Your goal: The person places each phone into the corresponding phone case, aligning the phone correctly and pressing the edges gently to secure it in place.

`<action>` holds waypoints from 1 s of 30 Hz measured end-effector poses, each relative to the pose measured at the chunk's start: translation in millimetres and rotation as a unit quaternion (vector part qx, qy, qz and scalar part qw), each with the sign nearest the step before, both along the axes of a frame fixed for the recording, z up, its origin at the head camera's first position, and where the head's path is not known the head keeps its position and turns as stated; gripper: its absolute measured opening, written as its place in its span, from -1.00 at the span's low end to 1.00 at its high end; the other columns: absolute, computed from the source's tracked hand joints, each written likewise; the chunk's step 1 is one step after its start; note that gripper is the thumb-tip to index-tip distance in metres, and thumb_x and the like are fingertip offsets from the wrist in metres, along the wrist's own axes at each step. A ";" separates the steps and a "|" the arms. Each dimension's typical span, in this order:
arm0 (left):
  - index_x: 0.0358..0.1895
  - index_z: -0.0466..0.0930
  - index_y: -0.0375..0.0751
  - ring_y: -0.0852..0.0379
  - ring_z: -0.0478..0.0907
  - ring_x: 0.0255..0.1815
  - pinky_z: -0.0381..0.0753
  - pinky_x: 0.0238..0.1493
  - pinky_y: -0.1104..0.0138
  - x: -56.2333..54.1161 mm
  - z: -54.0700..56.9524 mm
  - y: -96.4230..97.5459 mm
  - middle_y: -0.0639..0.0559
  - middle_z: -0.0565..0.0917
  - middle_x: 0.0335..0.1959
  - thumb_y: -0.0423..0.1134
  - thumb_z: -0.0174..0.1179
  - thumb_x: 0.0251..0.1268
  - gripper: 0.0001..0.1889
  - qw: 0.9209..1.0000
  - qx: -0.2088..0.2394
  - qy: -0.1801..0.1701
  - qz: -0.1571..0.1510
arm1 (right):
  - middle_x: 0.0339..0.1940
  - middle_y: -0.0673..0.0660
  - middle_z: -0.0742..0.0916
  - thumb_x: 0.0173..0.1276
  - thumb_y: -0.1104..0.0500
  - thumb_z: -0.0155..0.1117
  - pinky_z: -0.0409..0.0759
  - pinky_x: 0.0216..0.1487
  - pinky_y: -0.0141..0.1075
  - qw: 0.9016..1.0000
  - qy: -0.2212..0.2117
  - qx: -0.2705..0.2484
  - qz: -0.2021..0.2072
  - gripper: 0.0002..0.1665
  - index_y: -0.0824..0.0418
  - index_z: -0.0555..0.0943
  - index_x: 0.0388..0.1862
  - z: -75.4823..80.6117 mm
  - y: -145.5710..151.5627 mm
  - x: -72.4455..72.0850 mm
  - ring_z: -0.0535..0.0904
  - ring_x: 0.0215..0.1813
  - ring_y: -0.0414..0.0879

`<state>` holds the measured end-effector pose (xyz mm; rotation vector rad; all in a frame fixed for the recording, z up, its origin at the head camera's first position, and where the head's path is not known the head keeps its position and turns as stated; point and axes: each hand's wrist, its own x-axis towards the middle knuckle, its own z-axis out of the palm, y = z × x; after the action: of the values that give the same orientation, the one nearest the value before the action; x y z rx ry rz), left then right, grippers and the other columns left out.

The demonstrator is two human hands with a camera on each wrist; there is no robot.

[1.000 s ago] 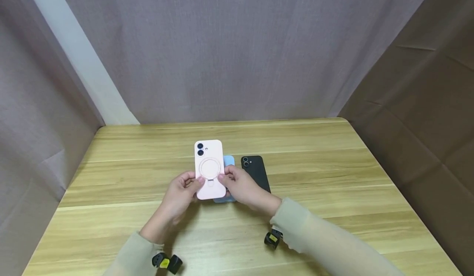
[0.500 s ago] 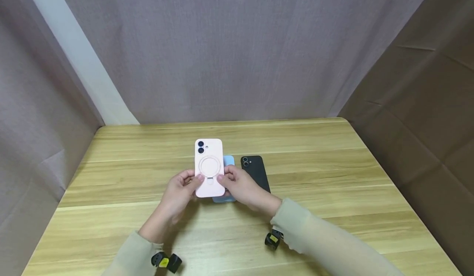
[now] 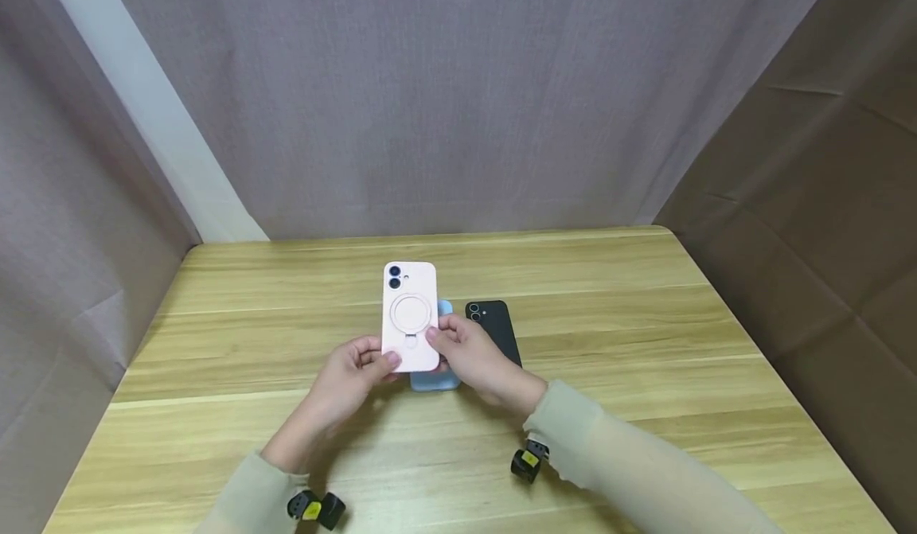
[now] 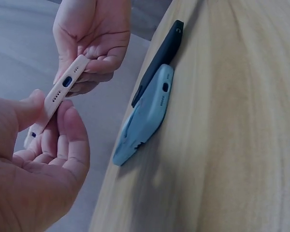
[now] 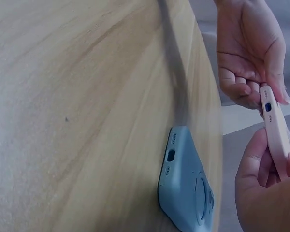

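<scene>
A phone in a pale pink case (image 3: 410, 279) is held up above the table, its back with two camera lenses and a ring facing the head camera. My left hand (image 3: 349, 384) pinches its lower left corner, thumb on the back. My right hand (image 3: 478, 360) grips the right edge lower down, thumb beside the ring's small hinge. The left wrist view shows the pink case's bottom edge (image 4: 53, 99) with its port and speaker holes. Partly hidden beneath lies a light blue phone case (image 3: 435, 383), also with a ring (image 5: 201, 200).
A black phone or case (image 3: 499, 331) lies right of the blue one, partly behind my right hand. Both rest on the wood-grain table (image 3: 609, 303). Grey curtain (image 3: 458, 104) hangs behind the table, brown cloth (image 3: 809, 224) on the right. Each wrist carries a small black camera (image 3: 526, 462).
The pink-cased phone has risen slightly away from me and shifted a little right. My left thumb now sits nearer its bottom corner. The blue and black items have stayed put.
</scene>
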<state>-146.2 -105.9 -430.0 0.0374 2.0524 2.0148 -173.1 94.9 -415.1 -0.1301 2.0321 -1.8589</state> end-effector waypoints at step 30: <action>0.14 0.38 -0.41 0.07 0.58 -0.36 0.64 -0.39 0.30 -12.9 -3.9 -38.2 -0.26 0.64 -0.20 -0.43 0.14 0.34 -0.66 0.989 -0.103 0.042 0.102 | -0.37 0.02 0.66 0.32 0.25 0.24 0.55 -0.38 -0.33 0.964 0.148 0.220 0.013 -0.30 0.19 0.28 0.43 -10.8 -51.8 -5.2 0.57 -0.40 -0.18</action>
<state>-159.1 -144.1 -433.9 -0.1360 2.3955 1.9283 -178.3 43.1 -426.0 -0.3270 2.5807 -1.3903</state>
